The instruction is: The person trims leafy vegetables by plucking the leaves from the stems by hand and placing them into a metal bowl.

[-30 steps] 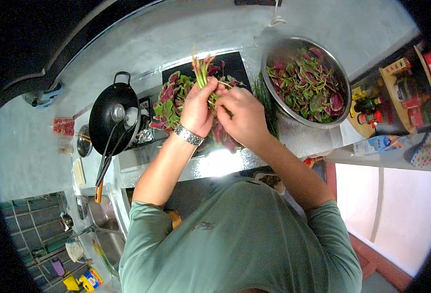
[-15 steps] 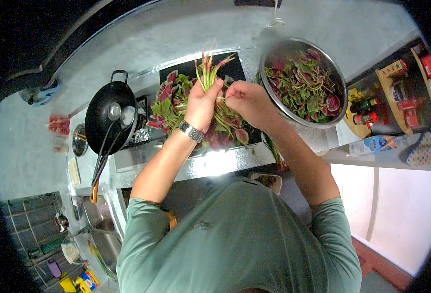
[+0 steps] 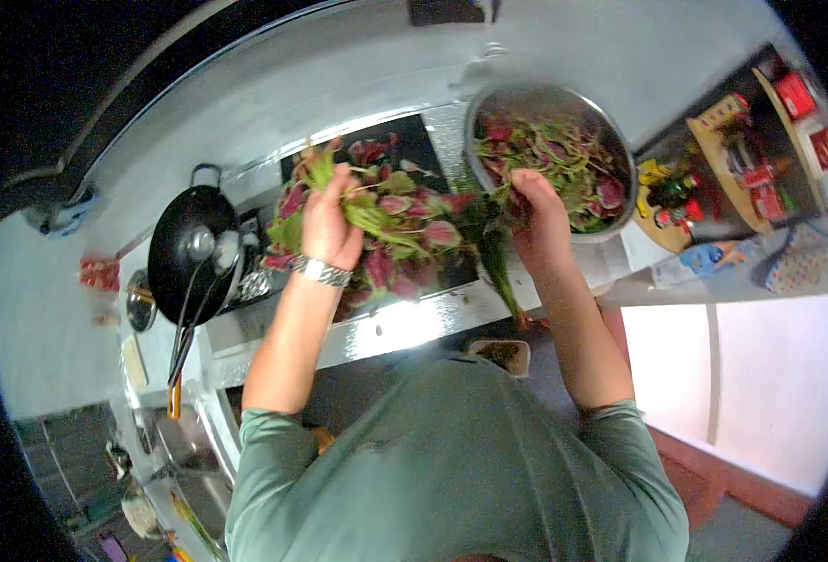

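My left hand [image 3: 332,225], with a metal watch on its wrist, is closed around a bunch of red amaranth [image 3: 367,217]. Its pale green stems and roots stick up past the thumb, and the leaves trail to the right. Below it, more red-and-green amaranth leaves [image 3: 287,234] lie on a black board [image 3: 414,140]. My right hand [image 3: 540,220] is at the left rim of a large metal bowl [image 3: 626,140] of amaranth leaves. Its fingers are pinched on a small, blurred amaranth sprig [image 3: 501,195].
Left of the board stands a black wok [image 3: 175,225] with long-handled utensils in it. A dark green bunch of long leaves [image 3: 494,267] lies between board and bowl. A condiment shelf [image 3: 704,178] is at the right, a sink [image 3: 189,440] at lower left, a small bin [image 3: 503,356] below the counter.
My right hand has left the bunch and moved right to the bowl's rim. My left hand has moved left and slightly down, still gripping the amaranth. The whole view has shifted a little.
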{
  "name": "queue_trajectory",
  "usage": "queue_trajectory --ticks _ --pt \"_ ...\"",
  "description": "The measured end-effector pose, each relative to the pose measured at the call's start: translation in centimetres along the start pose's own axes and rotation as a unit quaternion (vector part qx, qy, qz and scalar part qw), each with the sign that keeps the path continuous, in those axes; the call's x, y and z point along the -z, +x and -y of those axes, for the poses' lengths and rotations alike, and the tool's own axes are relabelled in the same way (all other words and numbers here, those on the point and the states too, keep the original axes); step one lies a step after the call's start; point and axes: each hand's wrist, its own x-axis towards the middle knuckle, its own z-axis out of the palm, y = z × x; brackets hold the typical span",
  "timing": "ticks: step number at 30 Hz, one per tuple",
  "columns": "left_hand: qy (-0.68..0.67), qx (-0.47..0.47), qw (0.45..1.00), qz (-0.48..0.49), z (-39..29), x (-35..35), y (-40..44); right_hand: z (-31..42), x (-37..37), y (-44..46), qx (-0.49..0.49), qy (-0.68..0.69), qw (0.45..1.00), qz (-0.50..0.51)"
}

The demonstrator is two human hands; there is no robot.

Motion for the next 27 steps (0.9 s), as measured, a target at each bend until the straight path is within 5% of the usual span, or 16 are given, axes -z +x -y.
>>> queue_trajectory --ticks 4,9,11,13,14,15,16,17,18,20,27 --pt "0.013 0.008 0.998 -0.068 -0.4 0.0 0.2 3.1 4.4 1.0 0.040 -0.036 0.995 -0.088" --pt "-0.024 0.017 1.000 -0.002 -0.2 -0.1 0.3 4.8 10.8 6.6 0.121 -0.261 0.948 -0.136" --pt "-0.008 0.035 0.997 -0.064 -0.7 -1.5 -0.6 4.5 14.2 9.0 0.308 -0.617 0.695 -0.204" --pt "-0.011 0.025 0.999 -0.042 -0.5 -0.9 -0.4 5.7 11.3 6.6 0.337 -0.686 0.625 -0.158" --pt "-0.027 0.022 0.999 -0.003 -0.2 -0.1 0.2 5.6 8.7 5.0 0.345 -0.677 0.636 -0.136" --pt "-0.043 0.027 0.998 0.037 0.2 0.5 0.4 4.3 6.9 4.4 0.395 -0.592 0.699 -0.072" --pt "-0.037 0.042 0.998 -0.001 0.4 0.4 0.6 2.9 3.8 2.5 0.363 -0.498 0.787 -0.032" --pt "-0.030 0.040 0.999 -0.015 0.2 -0.3 0.3 2.1 1.3 0.7 0.329 -0.467 0.820 0.044" --pt "-0.033 0.044 0.998 -0.004 0.3 0.0 0.5 0.3 0.2 0.2 0.418 -0.485 0.760 0.113" --pt "-0.036 0.047 0.998 0.006 0.4 -0.1 0.3 -1.4 -3.5 -2.3 0.420 -0.478 0.739 0.220" --pt "-0.030 0.049 0.998 0.016 0.0 -1.6 -0.8 -4.2 -8.1 -1.2 0.400 -0.533 0.726 0.170"
